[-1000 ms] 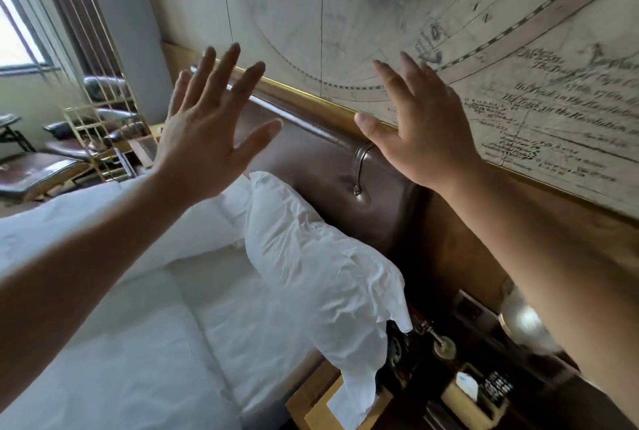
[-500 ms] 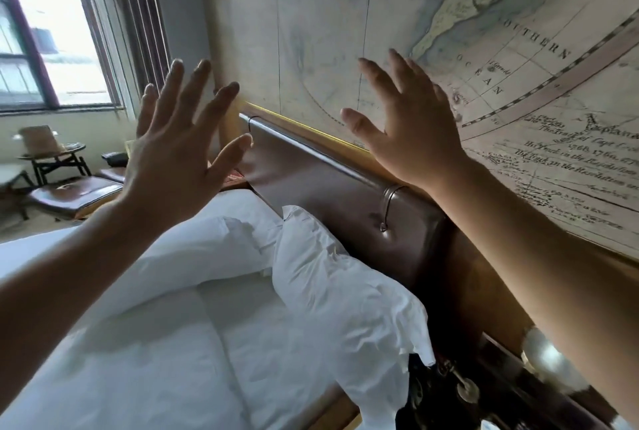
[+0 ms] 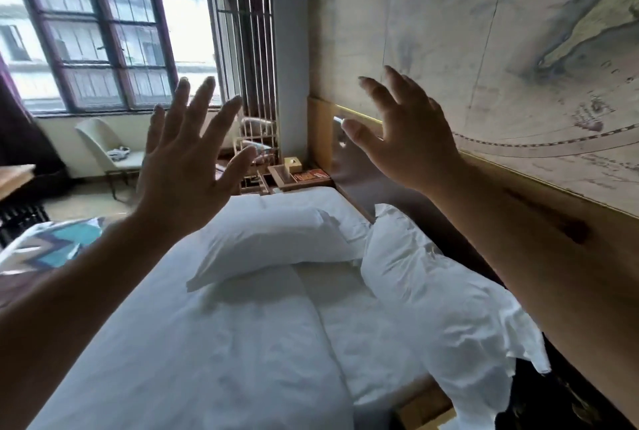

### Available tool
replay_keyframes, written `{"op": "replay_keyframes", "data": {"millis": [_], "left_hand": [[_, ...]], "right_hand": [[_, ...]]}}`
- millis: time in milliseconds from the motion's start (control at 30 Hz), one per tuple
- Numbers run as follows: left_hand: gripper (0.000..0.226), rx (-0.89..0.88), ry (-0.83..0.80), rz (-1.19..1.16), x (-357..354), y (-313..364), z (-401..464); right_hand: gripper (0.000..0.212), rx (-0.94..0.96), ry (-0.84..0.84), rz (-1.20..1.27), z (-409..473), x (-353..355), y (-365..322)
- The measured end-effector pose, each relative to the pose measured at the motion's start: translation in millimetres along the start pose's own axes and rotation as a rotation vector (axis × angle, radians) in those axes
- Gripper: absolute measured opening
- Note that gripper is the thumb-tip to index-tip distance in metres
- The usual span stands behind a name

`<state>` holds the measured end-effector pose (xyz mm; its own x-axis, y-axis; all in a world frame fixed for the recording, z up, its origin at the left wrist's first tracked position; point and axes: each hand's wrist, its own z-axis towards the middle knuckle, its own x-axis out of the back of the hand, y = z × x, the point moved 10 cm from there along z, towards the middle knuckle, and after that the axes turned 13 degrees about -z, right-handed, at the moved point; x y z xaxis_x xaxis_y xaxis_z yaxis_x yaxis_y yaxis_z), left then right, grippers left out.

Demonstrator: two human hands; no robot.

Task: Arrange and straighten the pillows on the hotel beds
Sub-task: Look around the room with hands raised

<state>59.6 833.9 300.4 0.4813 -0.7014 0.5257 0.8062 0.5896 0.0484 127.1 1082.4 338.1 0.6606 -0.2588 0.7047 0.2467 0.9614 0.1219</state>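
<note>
Two pillows [image 3: 276,243] on bed, rt one's [image 3: 432,295] end cut off

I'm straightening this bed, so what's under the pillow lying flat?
The flat pillow lies on the white duvet, its near corner lifted above it. Whatever lies beneath its far part is covered.

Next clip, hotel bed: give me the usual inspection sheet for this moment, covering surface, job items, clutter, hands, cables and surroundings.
Surface: bed with white duvet, wrinkled.
Job's things: far pillow lying across the bed, its near corner lifted; near pillow crumpled, propped against the dark headboard, its cover hanging over the bed's edge.
Clutter: patterned cushion at the left edge.
Hands: left hand and right hand raised, fingers spread, holding nothing.
Cables: nothing seen.
Surroundings: map mural on the wall, window, pale chair, bedside shelf with small boxes.
</note>
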Motion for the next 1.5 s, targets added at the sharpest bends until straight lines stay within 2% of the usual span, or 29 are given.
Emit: {"op": "replay_keyframes", "data": {"millis": [167,400,533,633,867,1033,1267,1500], "left_hand": [[0.068,0.096,-0.024,0.162,73.7,-67.1,-41.6],[0.071,0.326,-0.019,0.398,178.3,-163.9,-136.0],[0.069,0.403,-0.010,0.548,245.7,-197.4,-165.9],[0.068,0.465,-0.010,0.648,291.9,-217.3,-181.8],[0.069,0.610,-0.016,0.810,364.7,-265.9,-231.6],[0.067,0.687,-0.050,0.926,419.0,-304.2,-259.9],[0.068,0.816,-0.146,1.151,502.1,-322.5,-301.3],[0.070,1.002,-0.108,1.319,589.0,-317.3,-349.6]], "right_hand": [[0.077,0.123,-0.018,0.104,7.6,-12.2,-99.5],[0.074,0.345,-0.095,0.277,19.3,-35.1,-274.2],[0.079,0.450,-0.059,0.385,23.5,-25.5,-364.8],[0.074,0.531,-0.044,0.454,22.7,-24.1,-427.8],[0.082,0.676,-0.054,0.620,34.4,-38.2,-565.9],[0.076,0.760,-0.017,0.788,52.0,-24.2,-668.0],[0.065,0.932,-0.022,1.031,42.9,10.3,-802.0],[0.064,1.096,-0.022,1.153,7.2,52.4,-899.7]]}}
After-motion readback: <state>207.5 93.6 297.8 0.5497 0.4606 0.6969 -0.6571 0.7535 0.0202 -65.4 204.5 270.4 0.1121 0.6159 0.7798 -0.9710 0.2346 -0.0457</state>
